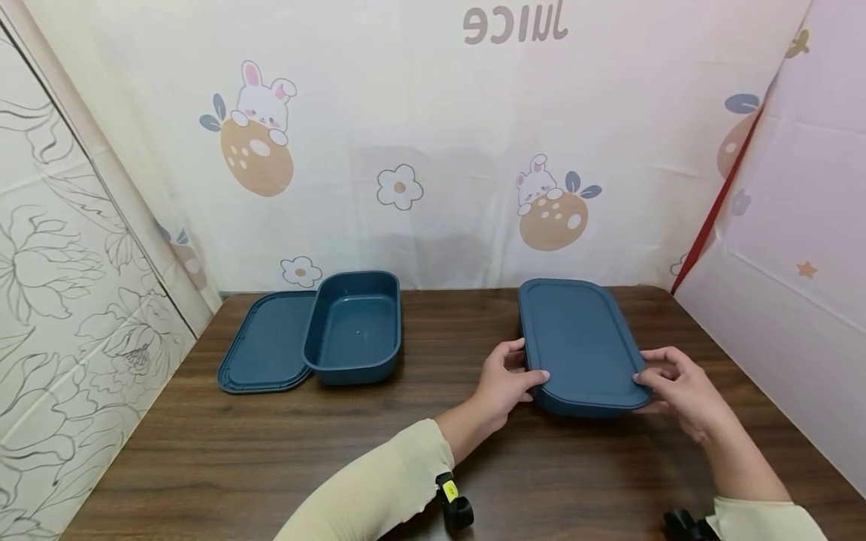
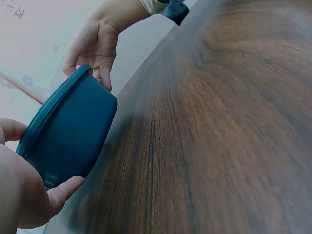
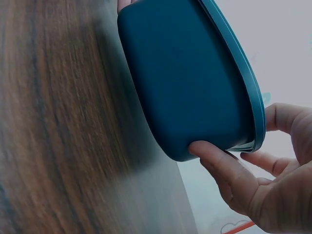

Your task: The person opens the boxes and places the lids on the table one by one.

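A dark blue rectangular food container with its lid (image 1: 578, 338) on top is on the right of the wooden table, between both hands. My left hand (image 1: 504, 383) grips its near left corner, thumb on the lid's edge and fingers against the side. At the near right corner my right hand (image 1: 679, 387) holds it, thumb on the lid rim. In the right wrist view, fingers press on the container's wall (image 3: 190, 78), and a pale strip shows beneath the lid rim near them. Whether the base touches the table I cannot tell.
On the table's left stands an uncovered blue container (image 1: 355, 330), nothing visible inside. A second blue lid (image 1: 271, 346) lies beside it, its right edge against or under that container. Printed cloth (image 1: 440, 225) hangs behind the wooden table (image 1: 271, 451), with panels on both sides.
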The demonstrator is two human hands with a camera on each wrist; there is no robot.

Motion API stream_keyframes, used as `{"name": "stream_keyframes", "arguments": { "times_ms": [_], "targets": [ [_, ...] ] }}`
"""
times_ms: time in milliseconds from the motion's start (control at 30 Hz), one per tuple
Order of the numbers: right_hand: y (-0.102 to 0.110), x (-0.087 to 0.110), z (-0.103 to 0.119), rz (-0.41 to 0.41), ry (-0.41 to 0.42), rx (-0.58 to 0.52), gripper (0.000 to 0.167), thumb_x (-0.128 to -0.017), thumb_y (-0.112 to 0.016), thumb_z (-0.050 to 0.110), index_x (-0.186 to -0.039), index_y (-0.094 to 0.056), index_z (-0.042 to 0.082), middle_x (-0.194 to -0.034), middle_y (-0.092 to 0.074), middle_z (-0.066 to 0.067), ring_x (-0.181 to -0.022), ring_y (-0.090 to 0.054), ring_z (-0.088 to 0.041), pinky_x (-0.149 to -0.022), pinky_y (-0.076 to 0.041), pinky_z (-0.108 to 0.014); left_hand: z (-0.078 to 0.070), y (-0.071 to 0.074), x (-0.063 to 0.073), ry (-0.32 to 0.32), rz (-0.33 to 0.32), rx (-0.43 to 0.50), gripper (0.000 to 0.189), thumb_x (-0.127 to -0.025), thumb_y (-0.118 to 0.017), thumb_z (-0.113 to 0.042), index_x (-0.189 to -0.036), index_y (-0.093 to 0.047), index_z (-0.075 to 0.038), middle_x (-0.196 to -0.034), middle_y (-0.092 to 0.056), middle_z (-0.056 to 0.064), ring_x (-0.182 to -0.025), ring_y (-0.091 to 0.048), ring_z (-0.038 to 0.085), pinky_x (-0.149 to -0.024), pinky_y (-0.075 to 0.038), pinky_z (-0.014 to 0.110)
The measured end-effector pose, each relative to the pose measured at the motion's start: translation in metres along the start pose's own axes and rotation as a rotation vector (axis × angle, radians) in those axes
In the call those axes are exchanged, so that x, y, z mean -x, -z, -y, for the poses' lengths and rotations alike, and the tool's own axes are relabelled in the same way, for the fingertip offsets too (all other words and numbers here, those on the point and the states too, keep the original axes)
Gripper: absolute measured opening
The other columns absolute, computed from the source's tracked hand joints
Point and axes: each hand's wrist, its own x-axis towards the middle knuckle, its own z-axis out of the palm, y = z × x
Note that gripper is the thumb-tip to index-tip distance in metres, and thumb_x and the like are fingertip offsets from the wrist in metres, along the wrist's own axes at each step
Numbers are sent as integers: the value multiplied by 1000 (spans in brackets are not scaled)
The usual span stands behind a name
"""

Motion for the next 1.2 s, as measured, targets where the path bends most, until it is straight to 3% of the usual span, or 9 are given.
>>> {"name": "stream_keyframes", "arguments": {
  "times_ms": [200,400,567,867,1200],
  "targets": [
    [-8,3,3,-6,-2,39,29,-94,-56,-4,-120,-40,-3,-87,-61,-4,-68,-66,-18,-58,-58,-40,0,7,4,3,6,27,54,-78,-78,4,-125,-60,-15,-113,-54,5,-92,-64,18,-65,-56,38],
    [-15,5,5,0,6,7,27,-93,-57,-6,-116,-45,3,-89,-60,-7,-69,-67,-19,-58,-58,-41,0,15,8,-3,18,47,54,-77,-78,5,-124,-59,-14,-114,-55,6,-92,-64,19,-64,-56,39],
    [-21,7,6,-4,3,45,30,-93,-58,-4,-119,-42,-3,-91,-58,-10,-71,-66,-18,-59,-58,-42,0,22,12,-6,27,52,55,-76,-78,4,-124,-59,-13,-115,-54,7,-92,-64,18,-65,-56,40],
    [-35,13,10,-5,25,38,29,-92,-59,-6,-117,-44,-4,-90,-57,-11,-69,-65,-19,-57,-58,-44,-3,35,24,-21,49,65,56,-76,-77,6,-125,-57,-10,-116,-53,9,-91,-66,18,-60,-55,34],
    [-49,19,15,23,7,74,40,-93,-57,-6,-126,-35,-11,-93,-53,-16,-71,-65,-20,-58,-58,-41,-5,51,38,-22,78,67,55,-77,-76,5,-126,-53,-8,-119,-52,11,-92,-65,18,-62,-55,33]
  ]
}}
